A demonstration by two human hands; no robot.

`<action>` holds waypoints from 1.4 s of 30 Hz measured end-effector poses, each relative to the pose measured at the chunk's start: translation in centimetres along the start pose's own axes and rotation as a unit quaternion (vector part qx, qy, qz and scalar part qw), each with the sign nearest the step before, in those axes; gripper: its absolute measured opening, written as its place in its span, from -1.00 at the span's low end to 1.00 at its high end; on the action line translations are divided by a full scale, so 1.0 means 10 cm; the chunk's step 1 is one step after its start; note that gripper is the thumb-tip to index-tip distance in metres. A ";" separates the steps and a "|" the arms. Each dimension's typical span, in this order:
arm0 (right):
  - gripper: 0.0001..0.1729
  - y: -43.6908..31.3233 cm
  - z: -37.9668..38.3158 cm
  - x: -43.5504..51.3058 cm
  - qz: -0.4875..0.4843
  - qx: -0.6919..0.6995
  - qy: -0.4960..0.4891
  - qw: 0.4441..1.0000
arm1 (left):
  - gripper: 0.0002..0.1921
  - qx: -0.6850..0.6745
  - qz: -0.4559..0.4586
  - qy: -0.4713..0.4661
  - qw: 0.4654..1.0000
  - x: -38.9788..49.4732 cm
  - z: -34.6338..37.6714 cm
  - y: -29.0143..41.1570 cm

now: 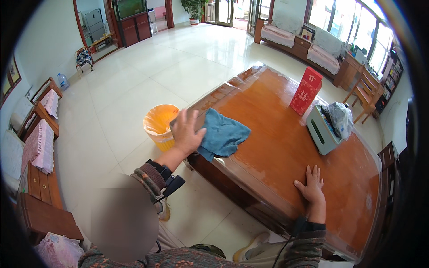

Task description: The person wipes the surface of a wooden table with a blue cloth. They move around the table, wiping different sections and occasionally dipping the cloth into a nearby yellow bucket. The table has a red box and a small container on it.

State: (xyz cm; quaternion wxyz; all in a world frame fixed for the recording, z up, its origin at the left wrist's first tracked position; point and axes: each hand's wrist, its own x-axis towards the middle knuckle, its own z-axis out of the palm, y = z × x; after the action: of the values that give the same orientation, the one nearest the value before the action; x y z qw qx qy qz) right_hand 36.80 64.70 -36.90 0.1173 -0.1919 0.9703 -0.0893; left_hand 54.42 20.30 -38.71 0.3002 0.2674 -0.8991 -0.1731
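Note:
Fingers apart and holding nothing, my left hand is over the near left corner of a wooden table with a clear plastic cover. Whether it touches the corner, I cannot tell. Just right of it lies a crumpled blue cloth, partly over the table's edge strip. Beyond this hand, on the floor, stands a yellow waste bin with a liner in it; the hand hides part of its rim. My right hand rests palm down on the tabletop, its fingers spread.
A red patterned paper box stands upright at the table's far side. Beside it is a pale green tissue box with a clear plastic bag on it. A wooden chair and wooden sofas line the room.

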 end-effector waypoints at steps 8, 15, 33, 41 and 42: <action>0.09 0.00 0.01 0.00 -0.006 -0.003 0.010 1.000 | -0.35 0.123 0.119 -0.220 0.960 0.05 0.36 0.49; 0.10 0.01 0.02 -0.01 -0.011 -0.011 0.020 1.000 | -0.60 0.002 0.168 -0.142 0.975 0.06 0.55 0.34; 0.07 0.04 0.00 -0.04 -0.024 -0.013 0.026 0.999 | -0.67 -0.126 0.225 -0.150 0.955 -0.48 0.64 1.05; 0.09 0.05 0.01 -0.04 -0.026 0.000 0.037 0.999 | -0.62 -0.173 0.392 -0.174 0.887 -1.10 0.54 1.61; 0.08 0.06 0.01 -0.04 -0.027 0.001 0.037 0.999 | -0.63 -0.174 0.398 -0.175 0.884 -1.05 0.51 1.53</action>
State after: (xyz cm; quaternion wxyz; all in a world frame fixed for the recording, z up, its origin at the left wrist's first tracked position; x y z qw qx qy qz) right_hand 36.99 65.35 -37.07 0.0791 -0.2146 0.9683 -0.1003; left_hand 52.56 39.42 -40.03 0.2231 -0.2038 -0.9234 -0.2365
